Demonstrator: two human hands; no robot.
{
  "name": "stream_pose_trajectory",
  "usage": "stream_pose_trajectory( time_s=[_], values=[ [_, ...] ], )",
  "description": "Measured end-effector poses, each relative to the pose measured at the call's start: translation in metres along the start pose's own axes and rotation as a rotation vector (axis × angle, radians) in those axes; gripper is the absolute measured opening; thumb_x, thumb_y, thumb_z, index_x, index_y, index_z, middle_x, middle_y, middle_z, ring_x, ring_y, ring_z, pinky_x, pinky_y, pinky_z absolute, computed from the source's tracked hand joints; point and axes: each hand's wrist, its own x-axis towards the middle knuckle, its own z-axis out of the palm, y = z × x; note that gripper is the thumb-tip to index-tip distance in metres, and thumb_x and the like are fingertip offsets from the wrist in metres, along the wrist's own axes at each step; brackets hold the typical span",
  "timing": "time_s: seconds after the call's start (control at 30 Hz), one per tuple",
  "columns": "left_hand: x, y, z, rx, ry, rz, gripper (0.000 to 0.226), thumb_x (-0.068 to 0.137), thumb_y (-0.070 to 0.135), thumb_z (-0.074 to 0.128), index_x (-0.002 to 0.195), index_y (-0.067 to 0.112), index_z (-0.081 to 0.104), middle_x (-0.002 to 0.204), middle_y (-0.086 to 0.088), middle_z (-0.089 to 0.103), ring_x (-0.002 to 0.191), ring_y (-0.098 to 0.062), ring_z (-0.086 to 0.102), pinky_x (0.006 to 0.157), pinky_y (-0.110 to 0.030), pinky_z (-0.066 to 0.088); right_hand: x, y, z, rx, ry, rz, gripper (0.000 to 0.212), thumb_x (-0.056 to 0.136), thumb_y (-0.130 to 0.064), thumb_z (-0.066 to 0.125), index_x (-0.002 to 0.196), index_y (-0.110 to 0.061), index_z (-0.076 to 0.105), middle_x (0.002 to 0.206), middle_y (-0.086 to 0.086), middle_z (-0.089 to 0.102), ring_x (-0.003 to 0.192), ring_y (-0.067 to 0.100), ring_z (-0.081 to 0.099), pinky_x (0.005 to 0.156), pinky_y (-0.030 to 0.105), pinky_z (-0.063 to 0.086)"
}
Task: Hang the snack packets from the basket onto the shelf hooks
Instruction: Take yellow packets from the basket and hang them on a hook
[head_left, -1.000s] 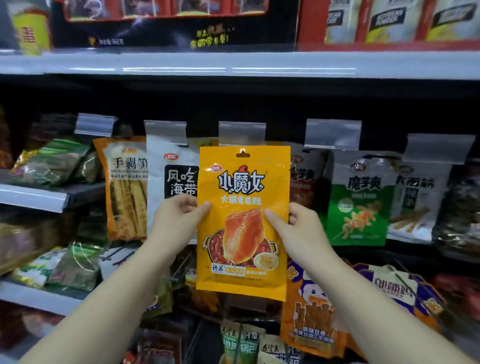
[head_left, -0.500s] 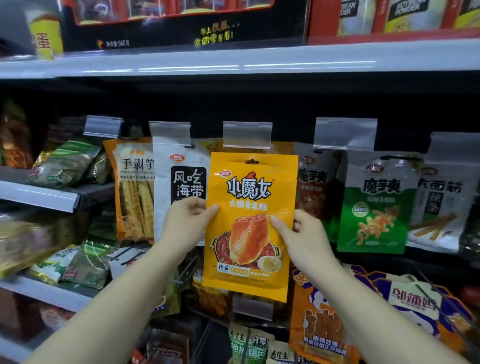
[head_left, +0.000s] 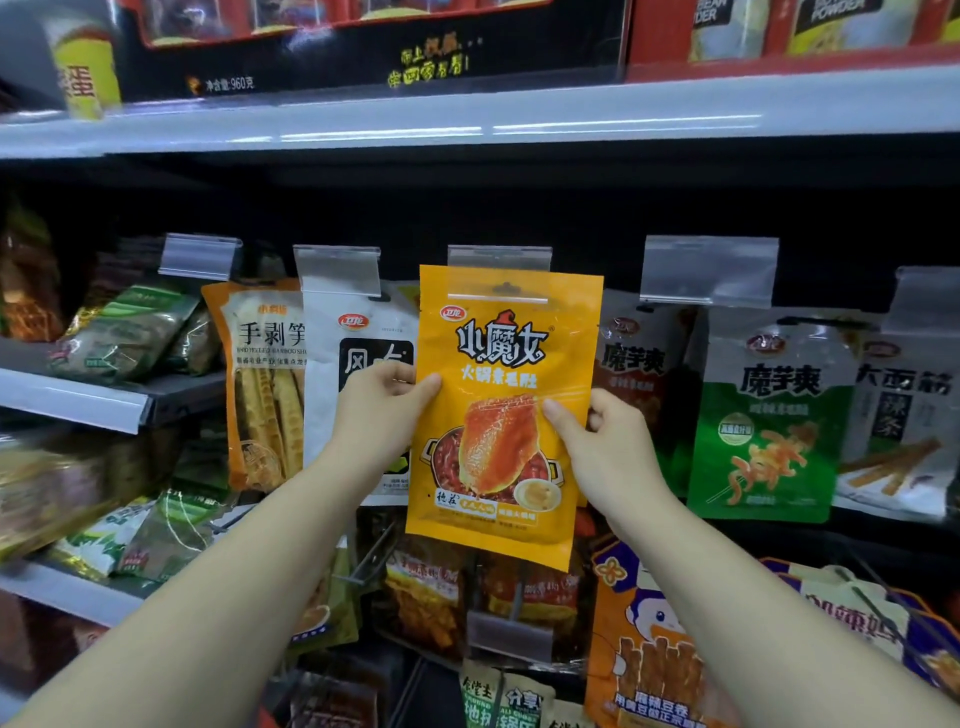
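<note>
Held packet (head_left: 506, 415) before clear tag (head_left: 498, 265), hanging packets (head_left: 358, 395) left and right

There were two hands, left hand (head_left: 382, 410) and right hand (head_left: 605, 441), one yellow packet (head_left: 504, 415) between them, five clear label holders (head_left: 336, 270) in the hook row, and two green-and-white packets (head_left: 769, 415).

An orange snack packet (head_left: 506, 410) with a food picture stands upright before the shelf, its top edge overlapping a clear hook tag (head_left: 498, 259).
</note>
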Motion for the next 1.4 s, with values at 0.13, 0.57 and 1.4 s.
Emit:
stream_pose_trajectory(
  time_s=[0.13, 0.57, 1.4],
  values=[
    [0.009, -0.01, 0.007, 0.012, -0.012, -0.036, 0.022, 0.089, 0.033, 0.066, 0.091, 0.011, 0.067, 0.082, -0.001, 0.069, 0.075, -0.014, 0.066, 0.062, -0.026, 0.049, 0.007, 0.007, 0.001, -0.027, -0.008, 0.034, 0.028, 0.091, -0.035, 0.062, 0.091, -0.008, 0.065, 0.088, 0.012, 0.072, 0.083, 0.033, 0.068, 0.077, 0.053, 0.055],
    [0.052, -0.032, 0.036, 0.085, -0.015, -0.032, 0.016, 0.088, 0.031, 0.067, 0.082, 0.016, 0.065, 0.083, -0.005, 0.071, 0.078, -0.021, 0.069, 0.071, -0.037, 0.058, 0.051, 0.031, 0.012, -0.15, 0.028, 0.115, 0.027, 0.089, -0.041, 0.063, 0.092, -0.015, 0.068, 0.088, 0.008, 0.072, 0.08, 0.027, 0.069, 0.079, 0.049, 0.056],
    [-0.239, -0.277, -0.298, 1.604, -0.472, -0.128, 0.015, 0.074, 0.015, 0.072, 0.085, 0.018, 0.062, 0.074, 0.0, 0.065, 0.06, -0.023, 0.066, 0.055, -0.029, 0.047, -0.194, 0.078, 0.31, -0.819, -0.978, -0.983, 0.02, 0.072, -0.026, 0.074, 0.075, -0.012, 0.061, 0.067, 0.007, 0.059, 0.06, 0.03, 0.061, 0.048, 0.033, 0.045]
  ],
)
